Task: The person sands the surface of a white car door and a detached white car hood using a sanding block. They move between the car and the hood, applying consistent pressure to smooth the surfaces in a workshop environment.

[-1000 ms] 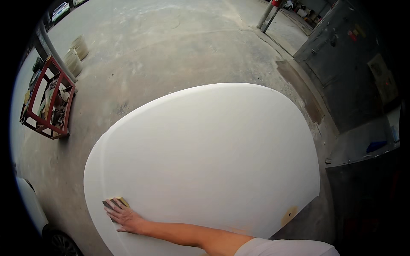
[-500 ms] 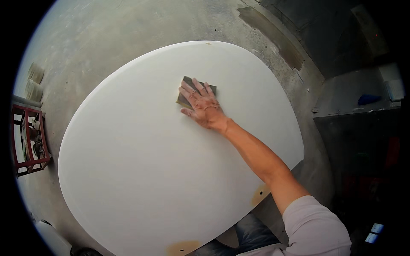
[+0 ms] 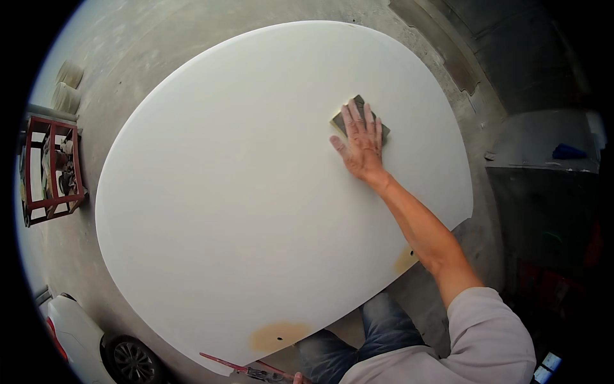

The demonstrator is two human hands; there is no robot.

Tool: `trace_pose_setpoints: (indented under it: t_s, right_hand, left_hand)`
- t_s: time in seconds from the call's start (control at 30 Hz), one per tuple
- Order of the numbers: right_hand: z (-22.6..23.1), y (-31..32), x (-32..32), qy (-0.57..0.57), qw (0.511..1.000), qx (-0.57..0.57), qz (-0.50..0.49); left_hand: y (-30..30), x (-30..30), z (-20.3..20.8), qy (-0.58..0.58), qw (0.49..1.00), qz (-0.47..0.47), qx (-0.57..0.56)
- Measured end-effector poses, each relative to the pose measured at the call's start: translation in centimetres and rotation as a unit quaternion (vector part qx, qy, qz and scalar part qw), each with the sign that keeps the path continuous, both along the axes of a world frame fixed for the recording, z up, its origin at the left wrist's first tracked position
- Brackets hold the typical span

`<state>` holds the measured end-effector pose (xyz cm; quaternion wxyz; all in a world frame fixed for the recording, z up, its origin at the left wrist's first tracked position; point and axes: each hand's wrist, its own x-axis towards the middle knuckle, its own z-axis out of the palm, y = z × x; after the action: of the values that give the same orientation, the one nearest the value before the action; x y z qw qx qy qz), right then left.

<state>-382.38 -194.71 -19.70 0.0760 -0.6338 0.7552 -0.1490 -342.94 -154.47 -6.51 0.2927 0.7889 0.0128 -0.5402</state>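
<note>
A large white curved panel [image 3: 230, 192], shaped like a car hood, lies in front of me. On its far right part my right hand [image 3: 363, 144] presses a sanding pad [image 3: 359, 102], dark on top with a pale yellowish edge. The fingers lie spread over the pad, and the thumb sticks out to its left. At the bottom edge only a fingertip of my left hand [image 3: 298, 379] shows, beside a thin red bar [image 3: 220, 360] with a greyish part at the panel's near edge. What the left hand holds, if anything, is hidden.
Two tan patches with dark holes mark the panel's near edge. A red metal rack [image 3: 54, 205] holding assorted items stands at left, with pale buckets [image 3: 66, 97] behind. A white car [image 3: 77, 342] is at lower left. Dark equipment with a blue object [image 3: 569, 152] lies at right.
My right hand has slid the sanding pad to the right across the panel. The view has shifted, bringing in the red bar, a left fingertip and more of the car.
</note>
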Motion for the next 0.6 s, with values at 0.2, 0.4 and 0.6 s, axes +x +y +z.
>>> trace_pose_setpoints:
  t_s: [0.2,0.4,0.6]
  right_hand:
    - [2.4,0.0,29.5,-0.007,0.967,0.004,0.254]
    - [-0.1,5.8,51.5,-0.051,0.904,-0.025,0.424]
    - [-4.4,19.4,59.7,-0.001,0.789,-0.008,0.614]
  left_hand:
    - [9.5,7.9,-1.5,0.041,0.982,0.182,-0.039]
    - [13.9,11.1,0.7,-0.042,0.964,0.261,-0.015]
    - [17.7,9.2,1.1,-0.035,0.951,0.302,-0.048]
